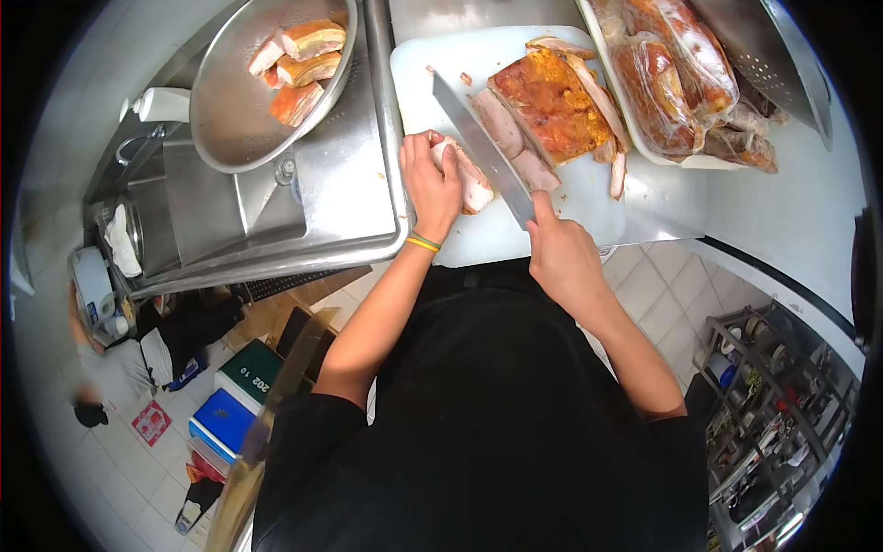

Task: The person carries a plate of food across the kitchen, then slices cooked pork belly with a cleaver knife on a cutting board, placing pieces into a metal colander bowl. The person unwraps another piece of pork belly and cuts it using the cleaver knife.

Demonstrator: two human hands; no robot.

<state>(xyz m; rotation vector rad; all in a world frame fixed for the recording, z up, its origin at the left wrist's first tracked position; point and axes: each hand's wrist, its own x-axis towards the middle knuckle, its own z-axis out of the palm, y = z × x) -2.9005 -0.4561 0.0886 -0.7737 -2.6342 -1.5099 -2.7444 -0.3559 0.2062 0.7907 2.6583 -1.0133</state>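
My right hand [559, 250] is wrapped round the handle of a large knife [483, 147], whose blade slants up and left over a white cutting board [414, 69]. Curled over a pale slice of meat [474, 188], my left hand [432, 184] holds it on the board, left of the blade. Right of the knife lie cut slices [501, 124] and a browned slab of meat [556, 106] with strips along its right side. Part of the held slice is hidden by my fingers.
A metal bowl [221, 120] with meat chunks [299, 103] rests over the sink [212, 216] at left. Wrapped meat [658, 83] fills a white tray [639, 138] at right, beside a perforated metal pan [782, 60]. Another person [124, 373] is at lower left.
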